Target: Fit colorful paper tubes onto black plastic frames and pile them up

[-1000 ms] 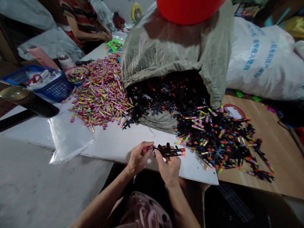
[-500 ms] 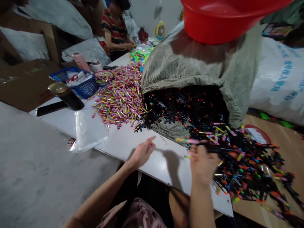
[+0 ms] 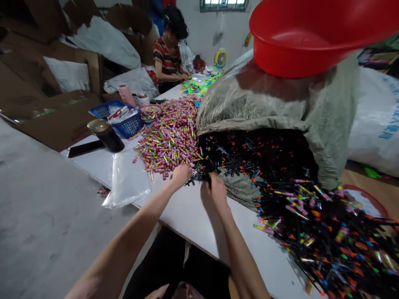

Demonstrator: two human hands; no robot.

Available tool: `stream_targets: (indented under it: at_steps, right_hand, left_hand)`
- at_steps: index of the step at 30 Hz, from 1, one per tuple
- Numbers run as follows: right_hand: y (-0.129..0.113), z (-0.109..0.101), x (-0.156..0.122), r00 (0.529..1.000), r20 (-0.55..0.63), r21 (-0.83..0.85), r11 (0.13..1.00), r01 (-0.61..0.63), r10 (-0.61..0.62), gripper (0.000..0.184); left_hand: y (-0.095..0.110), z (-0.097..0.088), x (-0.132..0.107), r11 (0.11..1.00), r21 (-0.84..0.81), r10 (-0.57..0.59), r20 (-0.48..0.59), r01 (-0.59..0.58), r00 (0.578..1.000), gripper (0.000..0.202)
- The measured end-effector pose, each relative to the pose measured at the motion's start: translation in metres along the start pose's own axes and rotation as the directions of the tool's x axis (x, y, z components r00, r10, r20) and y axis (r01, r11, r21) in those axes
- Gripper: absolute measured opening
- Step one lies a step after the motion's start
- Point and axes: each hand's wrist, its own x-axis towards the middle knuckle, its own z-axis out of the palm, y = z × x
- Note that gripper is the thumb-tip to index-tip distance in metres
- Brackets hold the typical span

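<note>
My left hand (image 3: 181,174) is at the near edge of a heap of small pink-and-yellow tubes (image 3: 168,137). Its fingers are bent together, and what they pinch is hidden. Just to the right, my right hand (image 3: 217,189) has its fingers closed on a black toy gun (image 3: 207,175) in front of the sack's mouth. Black toy guns with orange tips (image 3: 237,153) spill from the grey woven sack (image 3: 224,99) beside both hands. Farther right lies a pile of black toy guns (image 3: 330,249), several with pink-and-yellow tubes on or among them.
A red basin (image 3: 289,58) sits on top of the sack. Clear plastic bags (image 3: 129,178), a dark cup (image 3: 109,137) and a blue basket (image 3: 129,124) stand on the left of the white table (image 3: 183,216). A co-worker (image 3: 168,58) sits at the far end.
My right hand has left the toy gun with the tube it held and moved left to the sack's mouth. My left hand has reached forward to the tubes. The view has shifted.
</note>
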Motion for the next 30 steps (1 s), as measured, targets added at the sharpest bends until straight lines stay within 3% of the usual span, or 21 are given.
stream_targets:
  at_steps: [3, 7, 12, 16, 18, 20, 22, 26, 28, 30]
  right_hand:
    - [0.03, -0.014, -0.042, 0.998, -0.068, 0.116, 0.993, -0.004, 0.012, 0.038]
    - [0.046, -0.018, -0.088, 0.998, -0.002, 0.01, 0.998, -0.067, 0.067, 0.035]
    - [0.037, -0.021, -0.098, 0.994, 0.032, -0.212, 0.973, -0.092, 0.101, 0.023]
    - [0.036, -0.037, -0.103, 0.991, 0.027, -0.237, 0.964, -0.119, 0.129, 0.018]
    - [0.041, -0.047, -0.11, 0.984, 0.021, -0.133, 0.976, -0.173, 0.177, 0.02]
    - [0.046, -0.056, -0.116, 0.969, 0.041, 0.073, 0.967, -0.246, 0.243, 0.027]
    - [0.047, -0.061, -0.118, 0.942, 0.069, 0.345, 0.878, -0.33, 0.327, 0.037]
    - [0.034, -0.064, -0.11, 0.886, 0.064, 0.704, 0.609, -0.366, 0.459, 0.04]
    - [0.023, -0.062, -0.103, 0.898, 0.043, 0.748, 0.582, -0.319, 0.437, 0.039]
    - [0.015, -0.057, -0.097, 0.927, 0.025, 0.704, 0.652, -0.282, 0.375, 0.035]
  left_hand:
    - [0.004, 0.015, 0.007, 0.996, -0.091, -0.011, 0.025, 0.013, 1.0, 0.018]
    - [-0.007, 0.018, 0.004, 0.955, -0.292, -0.047, -0.002, 0.044, 0.999, 0.015]
    - [-0.05, -0.011, -0.014, 0.831, -0.552, -0.103, -0.034, 0.067, 0.994, 0.03]
    - [-0.067, -0.021, -0.023, 0.755, -0.656, -0.081, -0.058, 0.024, 0.995, 0.028]
    - [-0.065, -0.018, -0.02, 0.858, -0.51, 0.017, -0.088, -0.059, 0.996, 0.026]
    - [-0.06, -0.015, -0.015, 0.956, -0.233, 0.16, -0.083, -0.176, 0.984, 0.027]
    - [-0.053, -0.015, -0.007, 0.962, -0.041, 0.269, -0.021, -0.269, 0.963, 0.027]
    - [-0.039, -0.019, 0.001, 0.932, 0.014, 0.359, 0.107, -0.363, 0.927, 0.013]
    - [-0.033, -0.021, -0.004, 0.919, 0.042, 0.385, 0.128, -0.393, 0.914, 0.01]
    - [-0.028, -0.019, -0.017, 0.918, 0.022, 0.392, 0.087, -0.395, 0.916, 0.009]
